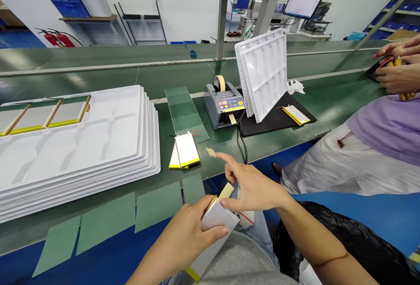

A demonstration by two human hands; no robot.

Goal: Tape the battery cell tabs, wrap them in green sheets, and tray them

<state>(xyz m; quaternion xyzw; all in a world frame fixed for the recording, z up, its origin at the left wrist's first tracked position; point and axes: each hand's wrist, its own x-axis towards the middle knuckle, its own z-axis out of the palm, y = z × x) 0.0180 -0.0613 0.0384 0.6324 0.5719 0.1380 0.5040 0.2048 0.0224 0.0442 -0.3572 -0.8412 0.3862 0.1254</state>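
Observation:
My left hand (183,232) is closed around a silver pouch battery cell (215,217) with yellow edging, tilted above my lap. Against the cell's upper end rests the thumb of my right hand (252,184), beside a strip of cream tape (226,191) that sticks up from that end. A second short piece of tape (210,152) clings to my right index fingertip, which is stretched out; the other fingers curl in. A red wire (247,218) shows below the cell's end. Two more battery cells (187,149) lie overlapped on the green bench, their wires pointing away.
A tape dispenser (225,105) stands behind the cells, beside leaning white trays (265,72) on a black mat (256,127) with another cell (296,114). Stacked white trays (114,153) fill the left. Green sheets (108,217) overhang the front edge. A co-worker's hands (400,64) work at right.

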